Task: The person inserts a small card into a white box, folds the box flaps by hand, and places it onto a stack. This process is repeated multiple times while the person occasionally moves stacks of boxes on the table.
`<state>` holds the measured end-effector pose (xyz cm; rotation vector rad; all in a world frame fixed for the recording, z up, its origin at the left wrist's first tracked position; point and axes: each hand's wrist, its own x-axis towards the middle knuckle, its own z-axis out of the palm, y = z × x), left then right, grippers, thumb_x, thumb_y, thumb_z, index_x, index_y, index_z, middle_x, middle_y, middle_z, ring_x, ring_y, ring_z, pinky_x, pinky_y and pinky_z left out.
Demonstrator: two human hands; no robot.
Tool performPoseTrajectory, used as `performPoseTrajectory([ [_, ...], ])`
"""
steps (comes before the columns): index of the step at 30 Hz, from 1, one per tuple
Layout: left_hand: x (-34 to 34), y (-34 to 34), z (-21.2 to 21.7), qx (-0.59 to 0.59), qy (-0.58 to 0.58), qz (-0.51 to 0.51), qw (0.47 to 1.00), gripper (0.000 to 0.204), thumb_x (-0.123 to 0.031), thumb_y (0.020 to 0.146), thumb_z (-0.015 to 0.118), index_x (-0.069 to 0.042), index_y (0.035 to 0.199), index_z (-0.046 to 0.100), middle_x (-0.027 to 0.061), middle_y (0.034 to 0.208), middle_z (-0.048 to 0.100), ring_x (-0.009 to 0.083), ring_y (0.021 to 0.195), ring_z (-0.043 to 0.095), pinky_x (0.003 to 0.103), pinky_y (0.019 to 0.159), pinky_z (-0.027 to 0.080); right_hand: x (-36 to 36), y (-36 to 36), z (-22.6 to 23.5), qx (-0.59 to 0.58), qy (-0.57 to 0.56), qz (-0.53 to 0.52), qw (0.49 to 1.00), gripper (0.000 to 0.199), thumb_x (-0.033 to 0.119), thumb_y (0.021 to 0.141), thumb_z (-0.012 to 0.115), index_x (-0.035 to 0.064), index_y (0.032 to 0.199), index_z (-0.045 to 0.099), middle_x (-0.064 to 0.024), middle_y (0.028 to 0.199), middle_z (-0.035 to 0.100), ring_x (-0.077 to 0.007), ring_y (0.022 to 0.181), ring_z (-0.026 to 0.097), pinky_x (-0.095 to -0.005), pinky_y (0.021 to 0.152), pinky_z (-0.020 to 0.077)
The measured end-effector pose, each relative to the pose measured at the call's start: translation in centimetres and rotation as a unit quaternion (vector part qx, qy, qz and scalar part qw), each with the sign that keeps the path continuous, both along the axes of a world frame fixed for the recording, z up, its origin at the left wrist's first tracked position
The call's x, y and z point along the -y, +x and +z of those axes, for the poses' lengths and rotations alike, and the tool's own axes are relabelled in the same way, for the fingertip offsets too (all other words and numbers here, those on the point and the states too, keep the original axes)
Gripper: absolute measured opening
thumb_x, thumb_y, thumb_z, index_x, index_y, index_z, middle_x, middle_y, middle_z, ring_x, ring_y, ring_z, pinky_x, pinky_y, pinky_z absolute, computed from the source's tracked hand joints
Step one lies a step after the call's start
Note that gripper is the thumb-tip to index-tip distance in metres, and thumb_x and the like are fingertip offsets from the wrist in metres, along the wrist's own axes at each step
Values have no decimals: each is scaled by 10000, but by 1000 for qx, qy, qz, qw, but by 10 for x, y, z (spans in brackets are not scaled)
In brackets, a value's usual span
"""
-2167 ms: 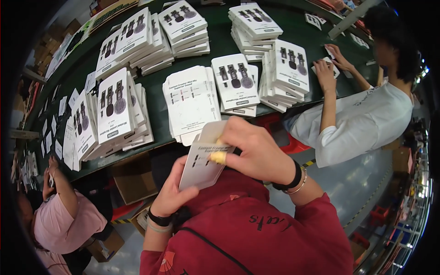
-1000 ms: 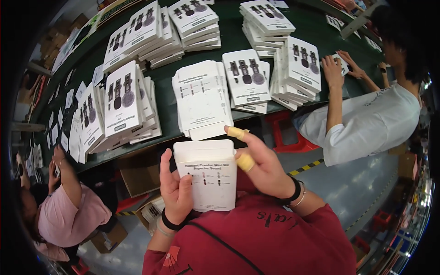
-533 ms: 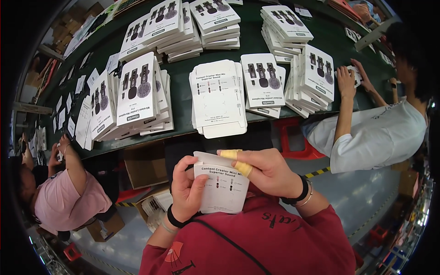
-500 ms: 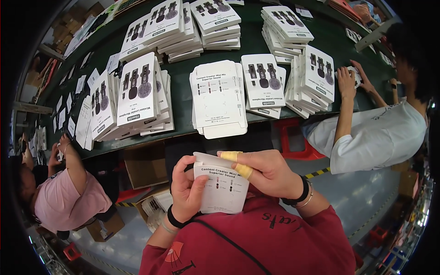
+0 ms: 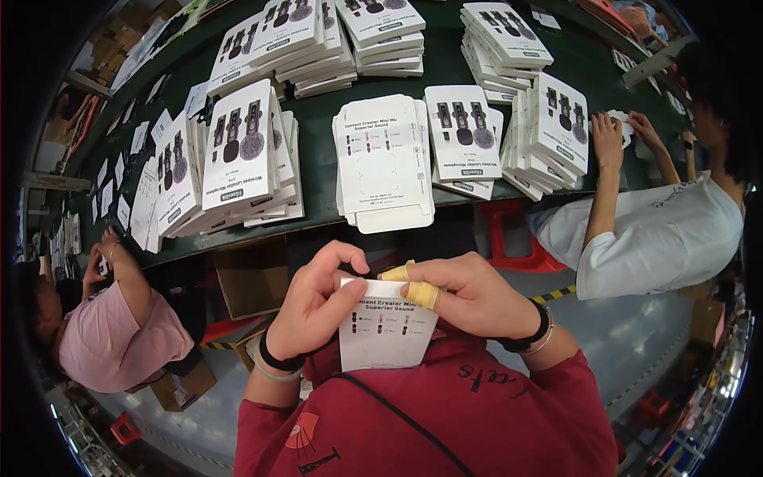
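Low in the middle of the frame, both hands hold one flat white cardboard package sleeve [image 5: 381, 334] printed with small dark device pictures, just above the person's red shirt [image 5: 429, 413]. The left hand [image 5: 318, 306] grips the sleeve's upper left corner, its fingers [image 5: 350, 290] curled and pinching the top edge, a black band on that wrist. The right hand [image 5: 469, 294] covers the upper right corner, fingers pressed down on the top edge; two of them carry yellow tape wraps [image 5: 421, 294]. A black wristband and a thin bracelet sit on the right wrist.

Across the upper half runs a long dark green counter [image 5: 318, 159] carrying about eight stacks of the same white flat cartons. The stack nearest the hands [image 5: 383, 163] lies plain side up in the upper middle; just right of it is one stack [image 5: 463, 139] showing black device pictures, and further right two more [image 5: 548, 131]. At upper left, a fanned stack [image 5: 238, 155] overlaps another. Small white cards [image 5: 119, 183] lie in rows along the far left edge.

Two other people sit at the counter: one in a white shirt [image 5: 652, 230] at the right, both hands on a small white piece, and one in a pink shirt [image 5: 119, 342] at lower left. One red stool [image 5: 517, 238] and one brown cardboard box [image 5: 254, 278] stand under the counter.
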<state>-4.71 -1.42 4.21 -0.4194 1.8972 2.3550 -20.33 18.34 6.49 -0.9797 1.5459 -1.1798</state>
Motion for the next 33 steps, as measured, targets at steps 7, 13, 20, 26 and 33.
performPoseTrajectory([
  [7, -7, -9, -9, -107, -123, 35, 986, 48, -27, 967, 574, -35, 988, 532, -6, 835, 568, 45, 743, 529, 205, 612, 403, -2, -2, -10, 144, 9, -30, 989, 267, 146, 1011, 582, -26, 1214, 575, -90, 995, 717, -97, 918, 655, -256, 796, 516],
  [13, -22, 7, -43, -164, -85, 108, 977, 123, -84, 953, 662, -40, 915, 553, 30, 858, 603, 89, 737, 556, 224, 639, 439, -5, 0, -10, 107, 42, -8, 993, 251, 176, 1022, 562, -19, 1166, 500, -122, 967, 709, -151, 907, 686, -282, 801, 524],
  [20, -28, 0, -39, -186, -75, 106, 974, 170, -137, 967, 669, -43, 914, 538, 70, 889, 638, 106, 742, 580, 237, 662, 461, -15, 9, 6, -232, -23, 40, 972, 411, 158, 974, 606, -15, 1327, 485, -219, 1106, 678, -383, 965, 679, -360, 830, 543],
  [26, -30, -32, -19, -180, -27, 237, 954, 313, -224, 1003, 616, 8, 1179, 501, 186, 1169, 626, 197, 1004, 627, 292, 813, 497, -57, -30, 45, -150, -30, 7, 988, 419, 74, 938, 615, -38, 1330, 520, -203, 1182, 669, -296, 1060, 680, -345, 867, 539],
  [33, -8, -69, -49, -95, -523, 195, 824, 603, -296, 961, 655, 76, 1373, 418, 283, 1350, 514, 361, 1207, 558, 418, 936, 490, -16, -70, -26, -425, -236, -377, 788, 360, -97, 892, 579, -29, 1245, 600, -180, 1303, 636, -297, 1234, 604, -369, 1029, 461],
])
